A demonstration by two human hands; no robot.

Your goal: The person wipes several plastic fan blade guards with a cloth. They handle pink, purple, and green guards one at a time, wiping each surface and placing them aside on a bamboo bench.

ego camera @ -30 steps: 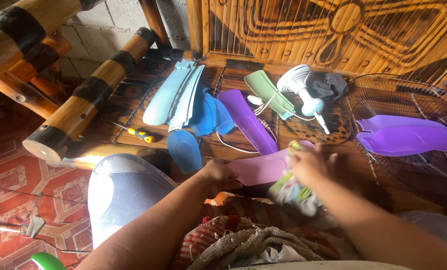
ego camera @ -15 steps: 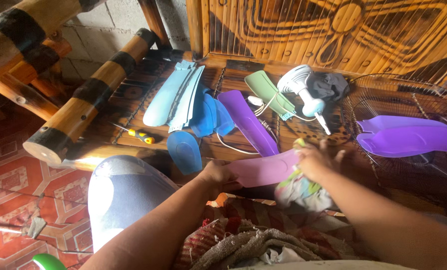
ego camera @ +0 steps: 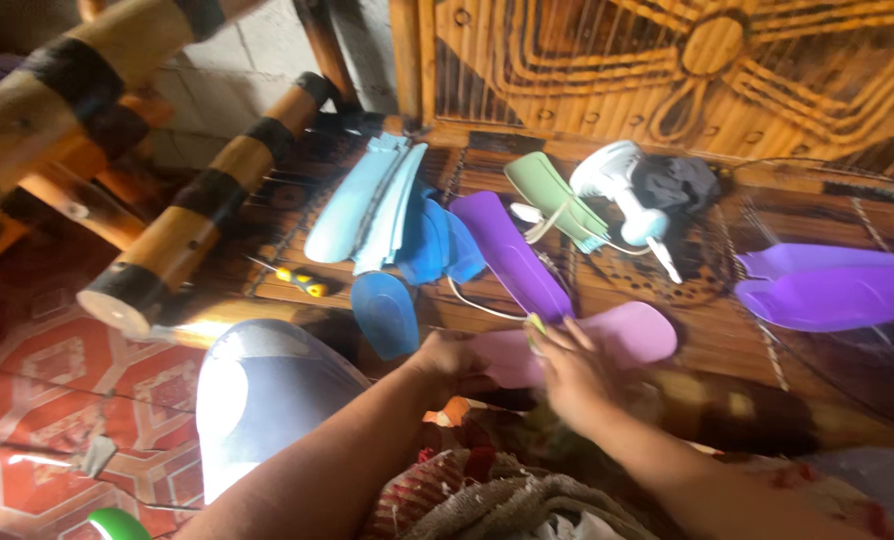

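Here the left hand (ego camera: 449,355) grips the near end of a pink fan blade (ego camera: 607,338), its fingers hidden beneath. The right hand (ego camera: 573,372) lies flat on the blade's middle, fingers together, over a blurred scrap of cloth that is hard to make out. Beyond the blade lie a purple blade (ego camera: 512,255) and a white fan motor (ego camera: 627,190); the wire fan guard (ego camera: 847,340) to its right is cut off by the frame.

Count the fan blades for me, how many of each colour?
Purple blades: 3
Pink blade, held by the left hand and right hand: 1
Green blade: 1
Blue blades, some overlapping: about 4
Total: about 9
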